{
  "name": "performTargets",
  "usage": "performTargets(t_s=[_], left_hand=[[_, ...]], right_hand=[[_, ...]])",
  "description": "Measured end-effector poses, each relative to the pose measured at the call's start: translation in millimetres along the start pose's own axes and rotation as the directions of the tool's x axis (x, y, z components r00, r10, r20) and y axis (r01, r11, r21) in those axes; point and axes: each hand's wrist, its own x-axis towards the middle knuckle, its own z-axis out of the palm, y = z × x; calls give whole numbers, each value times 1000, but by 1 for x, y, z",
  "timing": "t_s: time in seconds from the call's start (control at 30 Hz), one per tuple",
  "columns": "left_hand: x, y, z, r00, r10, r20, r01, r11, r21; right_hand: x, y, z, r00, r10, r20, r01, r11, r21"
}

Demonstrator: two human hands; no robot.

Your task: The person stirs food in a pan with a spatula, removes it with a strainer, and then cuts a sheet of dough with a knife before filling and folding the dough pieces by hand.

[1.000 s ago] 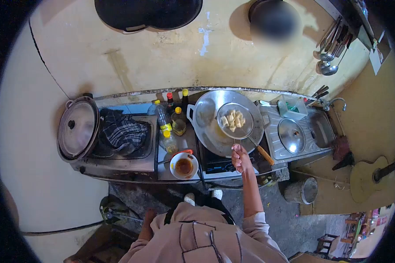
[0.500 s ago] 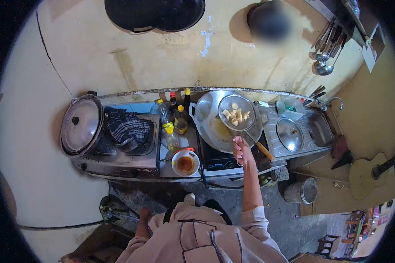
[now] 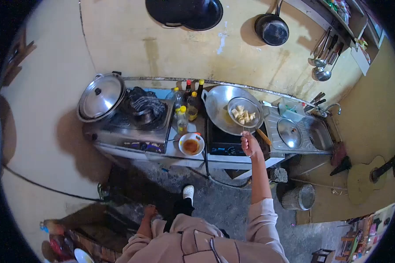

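Observation:
My right hand [image 3: 250, 143] is closed around the handle of a round metal strainer [image 3: 255, 107]. Pale cut chunks of food [image 3: 243, 115] lie in the strainer, which is over the right side of a large metal wok [image 3: 217, 105]. The wok sits on a black cooktop [image 3: 226, 145]. A wooden handle [image 3: 263, 137] sticks out past the wok's rim, just right of my hand; its other end is hidden. Low at my side hangs my left hand [image 3: 150, 211], away from the counter. Its fingers are too small and dark to make out.
Left of the wok stand several bottles [image 3: 192, 108] and a white bowl [image 3: 199, 150] with reddish-brown residue. A lidded pot [image 3: 101, 97] and a dark checked cloth [image 3: 147, 105] rest on the stove at left. Rightward are a loose lid [image 3: 289, 133], a sink [image 3: 320, 135] and a bucket [image 3: 299, 198].
My view has shifted left, so the counter appears further right and higher. The strainer with the food chunks remains in my right hand above the wok.

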Motion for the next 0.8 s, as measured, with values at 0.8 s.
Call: performTargets(t_s=[0.8], left_hand=[[-300,-204,-72,779,611,-140,-585,789,190]], right_hand=[[-242,272,400,435,620,653,-273,782,-560]])
